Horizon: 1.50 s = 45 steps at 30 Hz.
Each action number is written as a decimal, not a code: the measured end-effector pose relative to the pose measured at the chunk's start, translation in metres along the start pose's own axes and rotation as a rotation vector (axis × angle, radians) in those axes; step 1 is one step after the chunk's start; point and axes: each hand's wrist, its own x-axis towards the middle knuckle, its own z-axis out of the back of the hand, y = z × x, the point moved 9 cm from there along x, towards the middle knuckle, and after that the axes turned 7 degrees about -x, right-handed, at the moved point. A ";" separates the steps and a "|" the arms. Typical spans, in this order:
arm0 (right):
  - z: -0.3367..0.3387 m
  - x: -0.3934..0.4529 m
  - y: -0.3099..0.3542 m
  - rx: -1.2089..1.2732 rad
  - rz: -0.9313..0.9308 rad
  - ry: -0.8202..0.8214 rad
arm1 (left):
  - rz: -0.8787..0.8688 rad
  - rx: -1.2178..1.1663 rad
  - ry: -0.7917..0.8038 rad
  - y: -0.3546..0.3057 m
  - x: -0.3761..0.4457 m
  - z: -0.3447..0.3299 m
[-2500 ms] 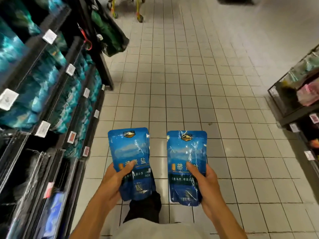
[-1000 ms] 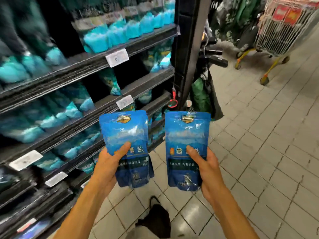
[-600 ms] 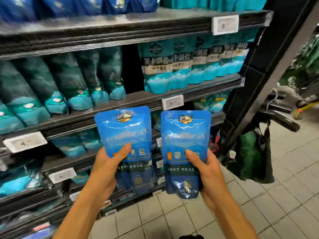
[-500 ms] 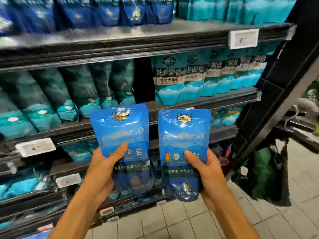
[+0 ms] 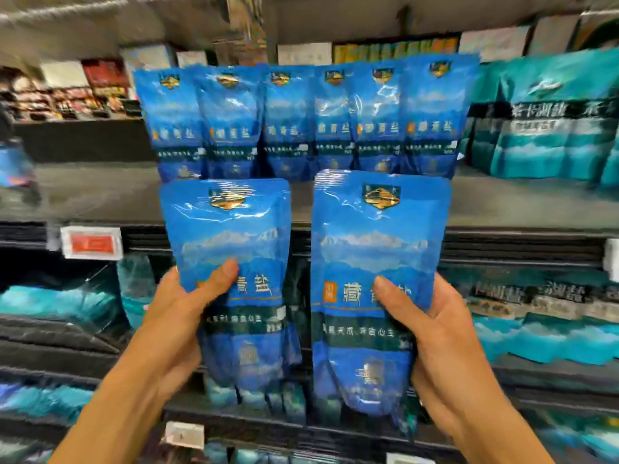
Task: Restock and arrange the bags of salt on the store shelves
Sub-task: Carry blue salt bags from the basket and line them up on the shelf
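Salt bags in bright blue are up at chest height, one in each hand, both upright with labels facing out. The left hand (image 5: 174, 316) has its grip clamped on the left bag (image 5: 231, 262), thumb across the front; the right hand (image 5: 432, 326) is clamped the same way on the right bag (image 5: 378, 262). Just behind them, on the shelf (image 5: 502, 202), stands a row of matching blue bags (image 5: 301, 128); I count six fronts, overlapping. Teal bags (image 5: 542, 122) sit to the right of that row.

This looks like the placing step: two bags carried to their shelf, not yet set down. Next they need lifting over the shelf edge and standing in front of the row, labels forward.
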 end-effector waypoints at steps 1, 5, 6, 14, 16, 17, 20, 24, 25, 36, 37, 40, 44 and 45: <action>-0.009 0.010 0.012 0.009 0.026 0.038 | -0.032 0.020 0.003 -0.016 0.008 -0.003; -0.039 0.065 0.059 0.033 0.110 0.127 | -0.124 0.054 0.065 -0.074 0.057 -0.023; -0.044 0.083 0.069 0.028 0.122 0.119 | -0.135 0.071 0.082 -0.085 0.072 -0.030; -0.045 0.227 0.085 -0.152 0.164 -0.024 | -0.062 0.051 0.067 -0.094 0.219 -0.059; -0.034 0.245 0.064 -0.226 0.090 -0.055 | 0.013 0.088 0.128 -0.071 0.241 -0.064; -0.027 0.250 0.054 -0.260 0.052 -0.059 | 0.042 0.120 0.180 -0.059 0.247 -0.067; -0.011 0.260 0.044 -0.509 0.021 -0.021 | 0.043 0.255 0.285 -0.035 0.254 -0.066; -0.002 0.261 0.041 -0.923 0.048 0.067 | -0.139 0.822 0.339 -0.043 0.245 -0.055; 0.000 0.260 0.041 -1.012 0.055 0.055 | -0.181 0.960 0.312 -0.045 0.242 -0.052; 0.013 0.259 0.032 -0.851 -0.024 0.110 | -0.179 1.413 0.162 -0.044 0.245 -0.047; 0.014 0.259 0.032 -0.838 -0.016 0.110 | -0.192 1.446 0.163 -0.043 0.245 -0.049; 0.013 0.260 0.030 -0.819 -0.012 0.112 | -0.260 1.578 0.133 -0.044 0.246 -0.055; -0.002 0.265 0.026 -0.821 -0.035 0.111 | -0.306 1.714 0.124 -0.043 0.249 -0.063; -0.006 0.266 0.025 -0.826 -0.037 0.110 | -0.328 1.768 0.116 -0.044 0.250 -0.065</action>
